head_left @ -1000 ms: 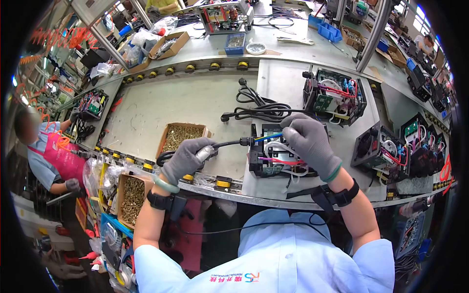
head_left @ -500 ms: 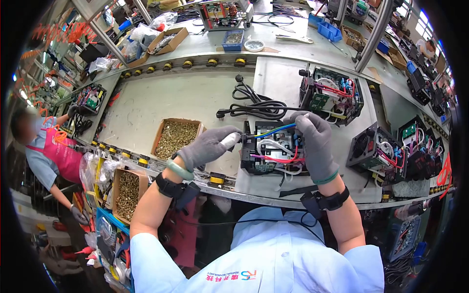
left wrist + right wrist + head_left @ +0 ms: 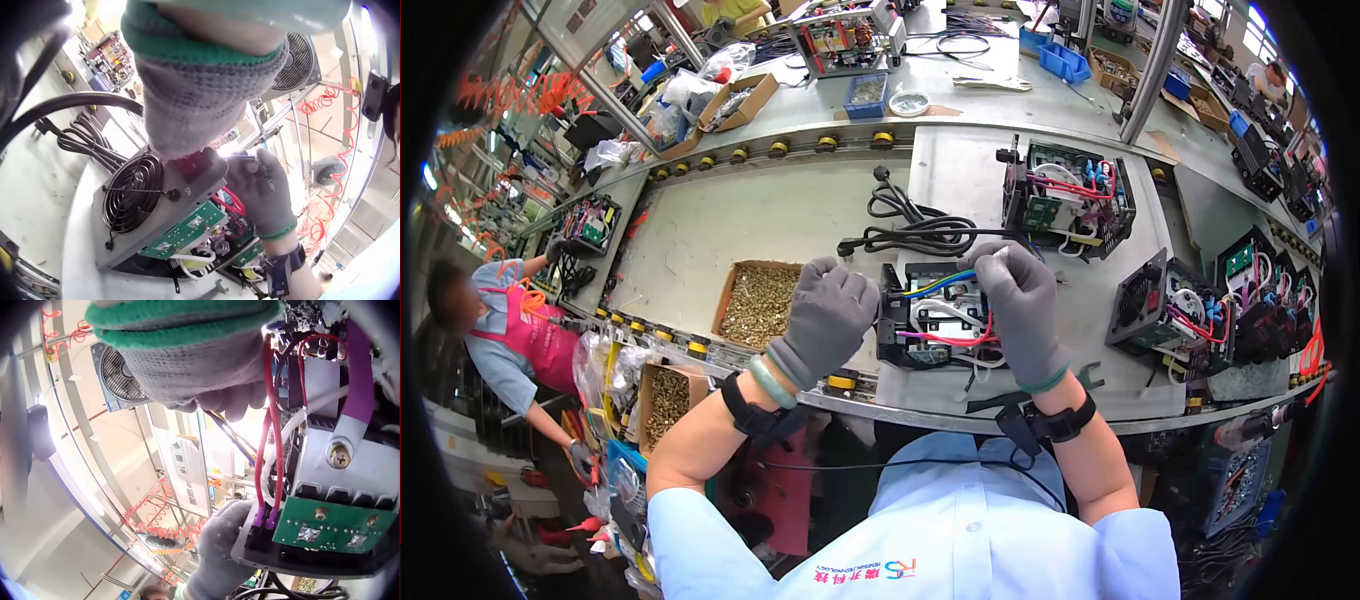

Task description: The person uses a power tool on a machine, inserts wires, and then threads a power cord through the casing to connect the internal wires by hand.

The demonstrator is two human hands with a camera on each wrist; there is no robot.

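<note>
An opened black device [image 3: 935,345] with a fan panel [image 3: 131,194] lies on the bench. My gloved left hand [image 3: 825,325] is close against the panel's outer side, fingers curled. A thick black cable [image 3: 75,102] runs behind that hand [image 3: 194,103] in the left wrist view; its gripped part is hidden. Blue and yellow-green wires [image 3: 940,286] cross the top of the device. My gloved right hand [image 3: 1025,315] pinches their ends above its right side. In the right wrist view, red wires [image 3: 262,456] stand beside the wires [image 3: 234,437] that my right hand [image 3: 187,369] holds.
A carton of brass parts [image 3: 757,305] stands left. Coiled black cable [image 3: 930,235] lies behind the device. Another open device [image 3: 1070,200] is at the back right, with several more farther right. A wrench [image 3: 1090,376] lies beside my right hand. Someone in a pink apron [image 3: 530,330] is at far left.
My left hand has moved right, up to the panel, and turned with its fingers upward. The wires now extend farther across the device, their ends still pinched by my right hand.
</note>
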